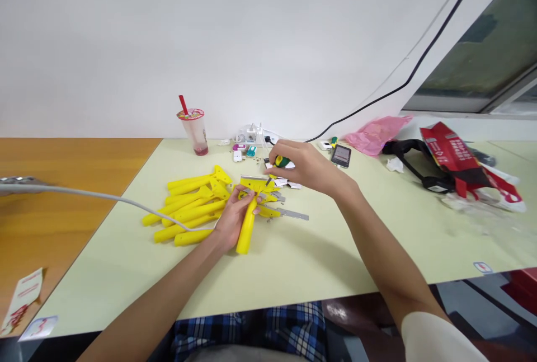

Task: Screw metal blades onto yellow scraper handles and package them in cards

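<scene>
Near the middle of the frame, the left hand (233, 217) has its fingers clamped on a yellow scraper (246, 234), its handle pointing toward the lower edge. The right hand (300, 164) has its fingers closed round a green-and-yellow screwdriver (282, 161), its shaft angled down to the scraper's head. Room to move lies at lower centre, where the pale counter (302, 272) spans between the forearms to its front edge, and right of centre. Left of centre, a pile of yellow handles (188, 205) crowds the left hand, and a grey cable (126, 200) crosses from the left edge. A cup (195, 134) stands near the wall (251, 37), upper left of the hands.
</scene>
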{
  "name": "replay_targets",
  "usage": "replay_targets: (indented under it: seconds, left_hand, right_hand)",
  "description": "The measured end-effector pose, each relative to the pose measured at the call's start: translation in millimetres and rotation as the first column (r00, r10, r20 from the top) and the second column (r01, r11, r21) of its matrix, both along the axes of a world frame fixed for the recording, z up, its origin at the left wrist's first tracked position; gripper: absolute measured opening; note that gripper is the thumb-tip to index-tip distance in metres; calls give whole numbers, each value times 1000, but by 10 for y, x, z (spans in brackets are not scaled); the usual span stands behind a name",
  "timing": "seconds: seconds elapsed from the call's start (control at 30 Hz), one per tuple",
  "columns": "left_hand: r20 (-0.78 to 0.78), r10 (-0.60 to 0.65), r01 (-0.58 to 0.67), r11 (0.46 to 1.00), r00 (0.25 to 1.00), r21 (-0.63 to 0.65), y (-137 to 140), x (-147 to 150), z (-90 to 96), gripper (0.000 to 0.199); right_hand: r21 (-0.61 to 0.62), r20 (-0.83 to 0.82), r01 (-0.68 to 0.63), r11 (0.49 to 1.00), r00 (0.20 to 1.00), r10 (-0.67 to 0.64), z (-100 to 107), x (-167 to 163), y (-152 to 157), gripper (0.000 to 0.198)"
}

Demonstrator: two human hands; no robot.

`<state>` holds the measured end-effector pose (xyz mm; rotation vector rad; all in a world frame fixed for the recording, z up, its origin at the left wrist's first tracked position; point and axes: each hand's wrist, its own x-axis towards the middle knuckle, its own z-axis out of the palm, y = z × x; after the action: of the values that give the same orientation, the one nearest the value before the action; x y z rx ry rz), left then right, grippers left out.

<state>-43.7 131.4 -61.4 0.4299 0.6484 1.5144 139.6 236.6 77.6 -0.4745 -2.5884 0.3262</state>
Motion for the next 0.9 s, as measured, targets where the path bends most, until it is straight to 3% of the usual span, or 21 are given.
replay_targets:
  seconds: [0.1,0.13,0.23,0.3,0.47,0.7,0.9]
  left_hand:
    - [29,13,-13,1000,1000,0,27,-27,-31,47]
    - [32,24,-23,1000,999,-6,40,-40,-44,49]
    - [28,32,-31,999,999,-15,84,-95,-76,52]
    - [22,35,-35,999,999,-7,113,-143,-87,53]
    - [10,62,-62,998,998,29,161,-252,-80,56]
    - [-30,60,-58,997,998,57,144,-257,-76,60]
    - [-72,106,-102,993,992,61,137,-285,-11,67]
  right_hand:
    - [65,19,68,996,997,-70,17,-76,2,11]
    - [39,38,49,998,998,-50,35,-102,7,9]
    - [-77,82,-56,995,995,62,114,-186,39,25]
    - [-136,67,-95,986,992,104,161,-255,75,23]
    - [-206,59,48,977,998,-36,194,-434,124,8]
    - [81,5,116,990,993,-117,173,-580,20,18]
    - [299,61,284,911,947,-316,107,-599,35,30]
